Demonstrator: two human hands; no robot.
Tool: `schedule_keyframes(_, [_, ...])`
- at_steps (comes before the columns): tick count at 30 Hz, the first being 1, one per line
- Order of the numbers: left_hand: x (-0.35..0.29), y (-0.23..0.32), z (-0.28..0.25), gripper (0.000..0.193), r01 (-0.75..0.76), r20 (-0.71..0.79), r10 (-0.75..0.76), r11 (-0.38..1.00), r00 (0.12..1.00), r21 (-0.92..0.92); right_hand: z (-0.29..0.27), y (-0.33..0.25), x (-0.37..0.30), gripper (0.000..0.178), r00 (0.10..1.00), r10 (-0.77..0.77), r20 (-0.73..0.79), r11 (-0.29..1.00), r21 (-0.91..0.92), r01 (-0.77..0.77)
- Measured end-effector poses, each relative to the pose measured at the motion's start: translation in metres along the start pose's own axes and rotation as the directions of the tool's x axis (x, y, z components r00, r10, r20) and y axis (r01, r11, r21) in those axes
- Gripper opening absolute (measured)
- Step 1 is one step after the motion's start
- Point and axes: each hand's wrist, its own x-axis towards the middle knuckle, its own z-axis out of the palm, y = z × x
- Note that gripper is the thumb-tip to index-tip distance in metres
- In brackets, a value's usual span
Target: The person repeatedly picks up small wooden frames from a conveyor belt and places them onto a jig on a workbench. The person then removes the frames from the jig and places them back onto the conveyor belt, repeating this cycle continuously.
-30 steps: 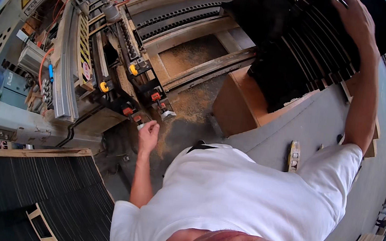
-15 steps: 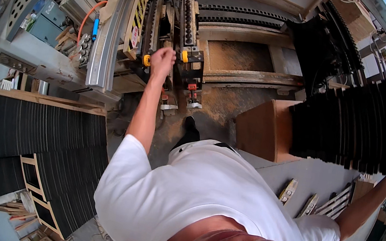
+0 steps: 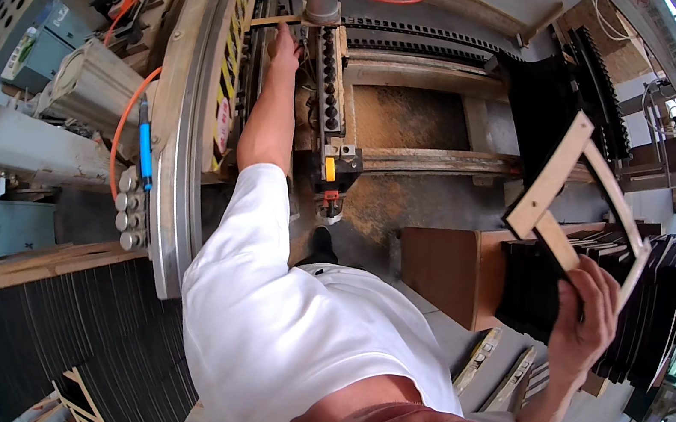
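Note:
In my right hand (image 3: 586, 319) is a small wooden frame (image 3: 552, 176), pale on its face and dark along some edges. My fingers close round its lower corner, and it hangs tilted in the air above a stack of dark panels (image 3: 645, 297). Far forward, my left arm stretches into the woodworking machine (image 3: 330, 80). My left hand (image 3: 285, 50) is by a pale wooden strip (image 3: 276, 22) lying across the machine's rails. Its fingers look stretched out at the strip; whether they press on it is hard to see.
Left of my arm runs a metal beam (image 3: 185, 103) with a blue pen-shaped tool (image 3: 144, 151) and an orange hose (image 3: 115, 154). A brown box (image 3: 442, 269) stands by the dark panels. More dark sheets (image 3: 70, 337) are stacked at lower left. Sawdust (image 3: 411, 118) covers the floor.
My left hand has moved from the yellow knobs deeper into the machine. My right hand has come inward from the far-right stack, now holding the wooden frame up. My body has shifted forward.

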Motion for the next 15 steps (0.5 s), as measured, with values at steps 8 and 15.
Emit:
schedule_keyframes(8, [0.037,-0.001,0.023,0.066,0.051,0.147,0.003,0.929,0.989,-0.366,0.091,-0.001,0.043,0.020,0.993,-0.004,0.121,0.974,0.224,-0.023])
schedule_keyframes(15, [-0.086,-0.021,-0.036,0.033,0.080,0.242,-0.011,0.957,0.970,-0.280,0.211,-0.006,0.114,0.014,0.979,-0.173,0.111,0.889,0.446,0.106])
